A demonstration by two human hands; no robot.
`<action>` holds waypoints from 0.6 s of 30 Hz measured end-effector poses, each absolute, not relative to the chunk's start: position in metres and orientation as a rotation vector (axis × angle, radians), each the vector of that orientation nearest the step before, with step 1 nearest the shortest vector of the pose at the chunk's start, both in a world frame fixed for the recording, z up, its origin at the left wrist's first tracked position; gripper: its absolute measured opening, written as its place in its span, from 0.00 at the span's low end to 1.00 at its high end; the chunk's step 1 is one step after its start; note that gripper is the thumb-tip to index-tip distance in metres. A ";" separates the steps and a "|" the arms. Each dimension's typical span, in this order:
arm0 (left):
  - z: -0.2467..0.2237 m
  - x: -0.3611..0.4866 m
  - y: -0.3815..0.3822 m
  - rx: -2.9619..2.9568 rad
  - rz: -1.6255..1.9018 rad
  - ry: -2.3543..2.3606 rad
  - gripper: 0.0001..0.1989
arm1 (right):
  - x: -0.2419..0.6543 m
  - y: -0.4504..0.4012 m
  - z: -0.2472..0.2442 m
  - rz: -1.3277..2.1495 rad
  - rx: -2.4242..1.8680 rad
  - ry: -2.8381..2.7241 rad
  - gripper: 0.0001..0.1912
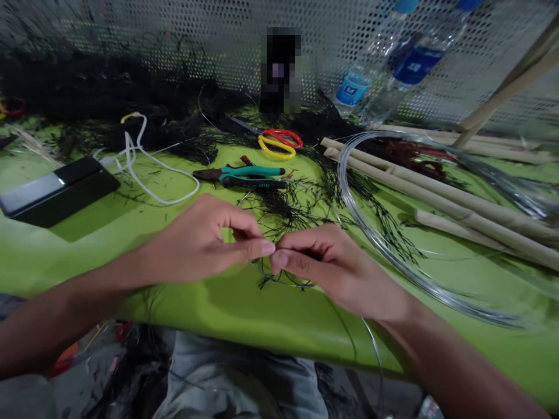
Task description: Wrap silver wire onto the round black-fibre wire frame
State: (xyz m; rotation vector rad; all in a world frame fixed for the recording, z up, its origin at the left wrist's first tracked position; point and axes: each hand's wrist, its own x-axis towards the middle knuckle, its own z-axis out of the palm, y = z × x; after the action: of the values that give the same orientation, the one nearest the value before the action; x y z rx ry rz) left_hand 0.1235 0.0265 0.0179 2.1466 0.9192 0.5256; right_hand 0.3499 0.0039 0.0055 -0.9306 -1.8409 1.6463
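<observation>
My left hand [205, 244] and my right hand [338, 267] meet fingertip to fingertip above the front of the green table. Both are closed in a pinch on a thin metal wire [286, 283], though the fingers hide the exact spot they grip. Black netting [279, 201] is strung along this wire and spreads behind my hands. One length of wire [373, 340] hangs over the table edge below my right wrist. Just beyond my hands lie pliers [253, 176] with green and black handles, jaws to the left.
Scissors [279, 142] with red and yellow handles lie behind the pliers. At right are a coil of wire [353, 198], bamboo sticks [454, 203] and water bottles [351, 90]. A dark box [61, 189] and white cable [161, 201] are at left, dark netting [109, 87] along the back.
</observation>
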 end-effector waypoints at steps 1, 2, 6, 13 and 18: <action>0.019 0.124 0.029 2.004 0.456 0.930 0.15 | 0.349 0.003 0.006 1.606 -0.946 -1.870 0.17; 0.020 0.125 0.031 1.899 0.401 0.930 0.16 | 0.348 0.003 0.006 1.582 -0.966 -1.893 0.17; 0.019 0.123 0.030 1.867 0.457 0.993 0.11 | 0.352 0.007 0.008 1.655 -1.005 -1.894 0.19; 0.020 0.120 0.015 2.299 0.832 1.035 0.04 | 0.359 0.012 0.009 1.727 -0.997 -1.746 0.20; 0.017 0.126 0.012 2.403 0.831 1.031 0.04 | 0.353 0.012 0.007 1.719 -1.050 -1.738 0.19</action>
State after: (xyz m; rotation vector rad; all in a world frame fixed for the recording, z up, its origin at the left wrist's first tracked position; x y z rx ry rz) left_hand 0.1258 0.0118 0.0174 2.4033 1.0313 0.8307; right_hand 0.3532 0.0123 0.0065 -1.0503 -1.7378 1.7189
